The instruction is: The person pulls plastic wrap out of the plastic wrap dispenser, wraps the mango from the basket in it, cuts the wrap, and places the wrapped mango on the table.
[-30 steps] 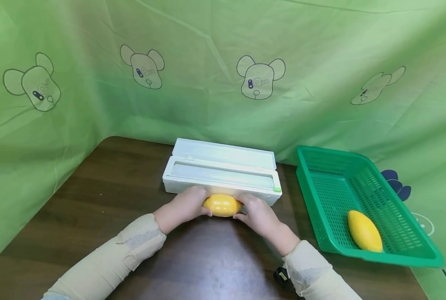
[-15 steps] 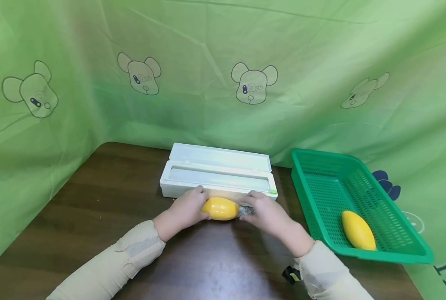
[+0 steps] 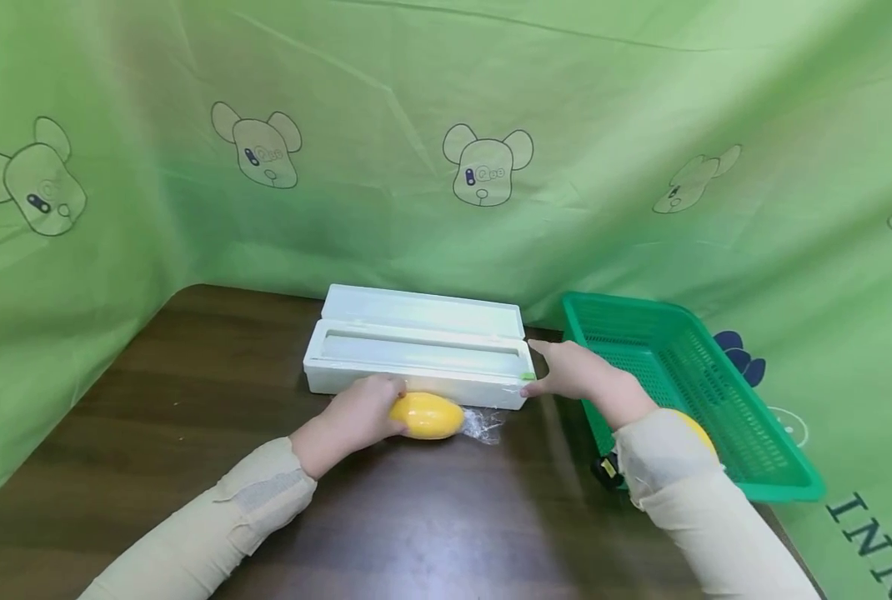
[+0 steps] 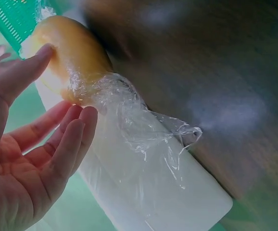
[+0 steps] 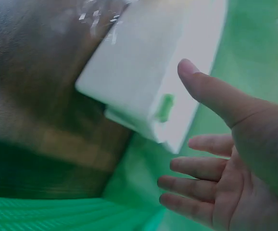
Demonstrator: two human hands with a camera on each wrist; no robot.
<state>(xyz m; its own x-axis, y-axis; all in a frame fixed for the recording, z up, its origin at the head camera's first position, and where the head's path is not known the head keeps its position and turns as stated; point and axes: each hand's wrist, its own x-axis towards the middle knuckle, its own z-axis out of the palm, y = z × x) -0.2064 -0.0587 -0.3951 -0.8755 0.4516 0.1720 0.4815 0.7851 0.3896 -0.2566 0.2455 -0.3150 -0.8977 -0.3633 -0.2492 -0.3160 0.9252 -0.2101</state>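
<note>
A yellow mango [image 3: 426,416] in clear cling film lies before the white cling film dispenser [image 3: 416,385], whose lid [image 3: 423,310] stands raised. My left hand [image 3: 356,417] holds the mango at its left end. In the left wrist view the thumb presses on the mango [image 4: 76,48], with the fingertips at its end, and a loose tail of cling film [image 4: 139,125] trails over the dispenser. Another crumpled film end [image 3: 482,425] sticks out on the right. My right hand [image 3: 577,373], thumb and fingers spread, is at the dispenser's right end beside a green slider [image 5: 165,108].
A green plastic basket [image 3: 776,492] stands to the right; a second mango [image 3: 699,432] in it is mostly behind my right sleeve. A small black object [image 3: 608,471] shows beside that wrist. Green cloth [image 3: 371,225] hangs behind the brown table [image 3: 416,533].
My right hand has let go of the mango's right end and moved right and away to the dispenser's end. The left hand still holds the mango. The head view has shifted slightly right.
</note>
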